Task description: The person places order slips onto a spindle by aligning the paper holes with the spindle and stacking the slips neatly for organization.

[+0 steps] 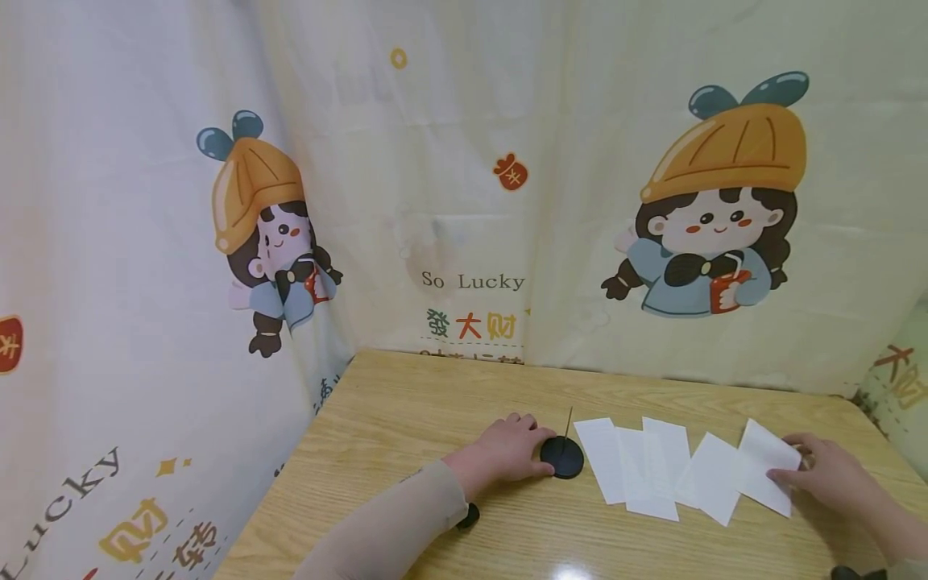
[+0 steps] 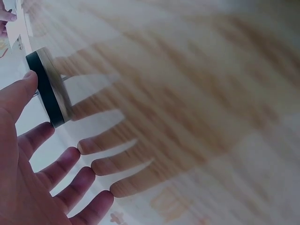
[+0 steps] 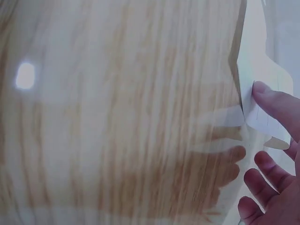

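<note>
My left hand [image 1: 503, 453] grips the edge of a paper spike's round black base [image 1: 570, 463], thumb and index finger on either side. A thin metal rod stands upright from the base, which rests on the wooden table. In the left wrist view the spike base [image 2: 45, 91] shows edge-on, with the other fingers spread beside it. At the right, my right hand [image 1: 834, 477] pinches the rightmost white paper slip [image 1: 767, 466] by its right edge. In the right wrist view this paper slip [image 3: 262, 101] bends upward between thumb and finger, with faint lines on it.
Several white paper slips [image 1: 600, 459] lie in an overlapping row on the wooden table [image 1: 406, 403], between the spike and my right hand. Behind and to the left hangs a cream printed curtain [image 1: 464, 201]. The tabletop is glossy and reflects both hands.
</note>
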`<state>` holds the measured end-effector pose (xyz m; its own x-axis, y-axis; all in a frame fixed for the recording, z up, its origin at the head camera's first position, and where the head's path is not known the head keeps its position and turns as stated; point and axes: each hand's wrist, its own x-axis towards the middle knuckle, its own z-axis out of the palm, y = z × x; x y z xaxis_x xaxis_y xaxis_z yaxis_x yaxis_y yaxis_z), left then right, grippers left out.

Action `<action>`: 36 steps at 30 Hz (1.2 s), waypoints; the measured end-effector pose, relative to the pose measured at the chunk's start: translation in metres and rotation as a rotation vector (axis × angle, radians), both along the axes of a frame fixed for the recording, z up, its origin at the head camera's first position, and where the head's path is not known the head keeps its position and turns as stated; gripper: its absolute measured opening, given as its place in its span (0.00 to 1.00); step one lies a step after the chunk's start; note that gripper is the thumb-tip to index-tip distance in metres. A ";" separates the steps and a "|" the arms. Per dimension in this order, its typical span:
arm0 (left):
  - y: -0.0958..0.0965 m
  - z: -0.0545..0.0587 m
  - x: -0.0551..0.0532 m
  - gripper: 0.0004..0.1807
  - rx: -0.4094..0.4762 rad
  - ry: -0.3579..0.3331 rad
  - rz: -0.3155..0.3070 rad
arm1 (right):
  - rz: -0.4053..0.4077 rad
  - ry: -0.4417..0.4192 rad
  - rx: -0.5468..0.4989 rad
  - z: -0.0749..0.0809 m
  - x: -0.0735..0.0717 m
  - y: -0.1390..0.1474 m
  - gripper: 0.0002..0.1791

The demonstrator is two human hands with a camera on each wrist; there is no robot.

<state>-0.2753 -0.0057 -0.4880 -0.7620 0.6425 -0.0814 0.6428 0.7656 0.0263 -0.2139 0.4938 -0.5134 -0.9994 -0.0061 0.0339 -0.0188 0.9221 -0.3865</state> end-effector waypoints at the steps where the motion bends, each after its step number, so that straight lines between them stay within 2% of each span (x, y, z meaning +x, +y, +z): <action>1: 0.000 0.000 0.000 0.33 0.000 0.000 0.002 | 0.001 -0.020 -0.022 0.001 0.000 -0.001 0.43; 6: 0.000 0.002 0.002 0.33 -0.004 -0.009 0.015 | -0.014 -0.132 -0.119 0.006 0.001 -0.004 0.45; 10: 0.001 0.002 0.002 0.33 -0.005 -0.010 0.020 | -0.015 -0.143 -0.141 0.009 0.005 -0.006 0.42; 16: 0.000 0.000 0.002 0.33 0.004 -0.016 0.016 | -0.015 -0.071 -0.149 0.010 0.009 -0.008 0.36; 26: -0.002 0.002 0.002 0.31 0.065 -0.032 0.025 | -0.077 0.002 -0.239 0.015 0.013 -0.005 0.45; 36: -0.002 -0.004 -0.002 0.31 0.080 -0.061 0.042 | -0.061 0.200 -0.340 0.020 0.022 -0.014 0.37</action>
